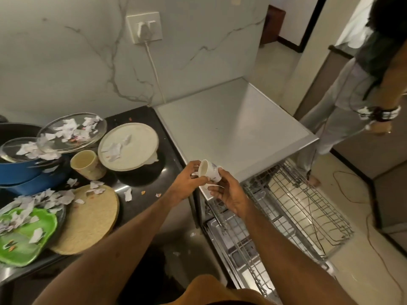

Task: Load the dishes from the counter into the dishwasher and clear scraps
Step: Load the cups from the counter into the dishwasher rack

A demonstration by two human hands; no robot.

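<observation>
Both my left hand [187, 180] and right hand [226, 192] pinch a small white cup [209, 172] tipped sideways over the counter edge, and next, I judge, it goes upside down into the pulled-out dishwasher rack [308, 205].

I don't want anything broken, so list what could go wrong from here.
The cup, held between the left hand and right hand near the pulled-out rack, could slip and chip. The glass plate rests tilted on the stacked pots and may slide when nearby dishes are moved. Paper scraps on the dishes could end up in the dishwasher.
</observation>
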